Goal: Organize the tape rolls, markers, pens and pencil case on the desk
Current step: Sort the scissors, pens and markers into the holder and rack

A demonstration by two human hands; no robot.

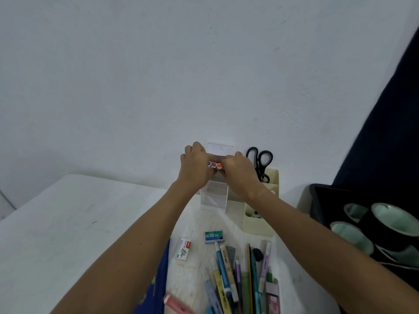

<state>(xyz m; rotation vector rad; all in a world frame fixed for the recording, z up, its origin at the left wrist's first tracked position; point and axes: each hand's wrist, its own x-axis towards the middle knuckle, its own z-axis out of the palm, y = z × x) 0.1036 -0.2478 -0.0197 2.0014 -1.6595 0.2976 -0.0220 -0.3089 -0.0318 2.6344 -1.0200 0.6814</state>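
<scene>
My left hand (195, 165) and my right hand (238, 169) meet above a clear tiered holder (214, 196) at the back of the desk. Together they grip a small bunch of markers (215, 165), whose purple, pink and orange ends show between the fingers. A pile of pens and pencils (238, 277) lies near the front edge. A blue pencil case (156, 282) sits under my left forearm, mostly hidden. Black tape rolls (371, 225) lie in a dark tray (313, 196) on the right.
A cream desk organizer (256, 223) holds black scissors (260, 163) right of the clear holder. A staples box (213, 236), a white eraser box (184, 249) and a pink marker (176, 302) lie on the white desk (68, 234). The wall is close behind.
</scene>
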